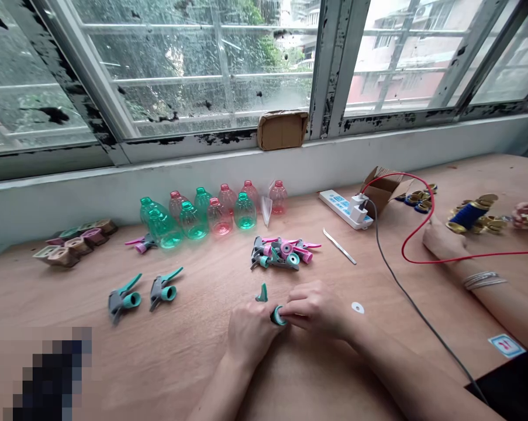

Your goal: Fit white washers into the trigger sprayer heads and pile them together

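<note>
Teal plastic sprayer nozzle (279, 316) pinched firmly in the fingertips of the right hand (317, 310) just above the wooden table (167, 362); the left hand (250, 333) presses in beside it, its grip hidden, steadying the work close to a loose teal trigger (261, 294).

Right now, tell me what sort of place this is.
Probably a small assembly workshop. Rows of plastic bottles and spray heads lie in batches on a long wooden bench beneath a window, and another person's hand works nearby beside brass-coloured parts.
</note>
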Tool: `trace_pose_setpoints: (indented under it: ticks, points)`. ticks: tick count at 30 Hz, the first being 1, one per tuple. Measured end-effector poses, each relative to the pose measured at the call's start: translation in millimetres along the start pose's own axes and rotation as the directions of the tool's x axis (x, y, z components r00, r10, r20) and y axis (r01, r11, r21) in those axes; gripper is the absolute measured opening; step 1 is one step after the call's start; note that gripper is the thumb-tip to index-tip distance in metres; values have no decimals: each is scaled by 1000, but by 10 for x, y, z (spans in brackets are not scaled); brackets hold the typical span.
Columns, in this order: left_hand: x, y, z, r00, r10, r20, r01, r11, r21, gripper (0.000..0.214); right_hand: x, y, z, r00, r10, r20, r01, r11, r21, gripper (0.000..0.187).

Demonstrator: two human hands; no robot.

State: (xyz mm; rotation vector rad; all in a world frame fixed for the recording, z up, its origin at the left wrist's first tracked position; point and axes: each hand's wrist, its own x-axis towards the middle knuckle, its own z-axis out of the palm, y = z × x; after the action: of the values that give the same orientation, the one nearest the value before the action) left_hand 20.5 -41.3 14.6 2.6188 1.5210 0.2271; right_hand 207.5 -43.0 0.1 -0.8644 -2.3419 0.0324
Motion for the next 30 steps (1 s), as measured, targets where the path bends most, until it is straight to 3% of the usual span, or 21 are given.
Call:
trace_pose_setpoints:
  ticks: [5,9,16,30]
  points:
    - [2,7,20,1000,-26,-6,25,998,-64,19,7,-3,-29,1000,10,24,-10,1000,12,17]
    - [17,-17,79,999,-38,-20,33,981,-190,17,7,-4,5,999,47,-23,-46,998,30,16]
    - [22,-48,115,1000,2,-31,-15,902,-431,14,-13,15,65,989,144,-18,-137,965,225,12]
    - [4,-46,114,999,-24,-46,3,912,-411,13,9,-76,134,979,187,-79,-180,980,83,10]
